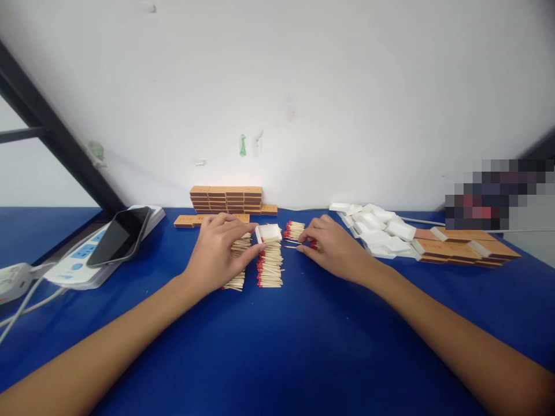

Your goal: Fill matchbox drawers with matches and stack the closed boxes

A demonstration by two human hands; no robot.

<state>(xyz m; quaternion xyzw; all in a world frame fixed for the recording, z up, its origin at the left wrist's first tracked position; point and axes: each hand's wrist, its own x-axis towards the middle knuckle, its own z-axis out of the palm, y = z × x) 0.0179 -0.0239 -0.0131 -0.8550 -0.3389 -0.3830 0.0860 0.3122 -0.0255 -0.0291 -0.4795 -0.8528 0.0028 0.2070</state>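
1. Blue table [303, 346], white wall behind.
2. Left hand [219, 248] lies flat and uncurled on left match pile [236, 277], gripping nothing; fingertips touch white tray [269, 233] atop middle match pile [269, 268].
3. Right hand [333, 245] is curled over right match pile [295, 230]; cannot tell if it pinches.

Blue table [303, 346], match piles [269, 268], white trays [381, 234], orange boxes [225, 199], seemingly a power strip [73, 266]

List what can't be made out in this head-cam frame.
- Head view: the left hand covers most of its match pile, so its grip is unclear.
- Right hand: its fingers hide whether it pinches any of the loose matches.
- A pixelated patch at the right masks whatever is there.
- The print on the stacked matchboxes is too small to read.
- Power strip: a phone lies over it, and its cord runs off the left edge.
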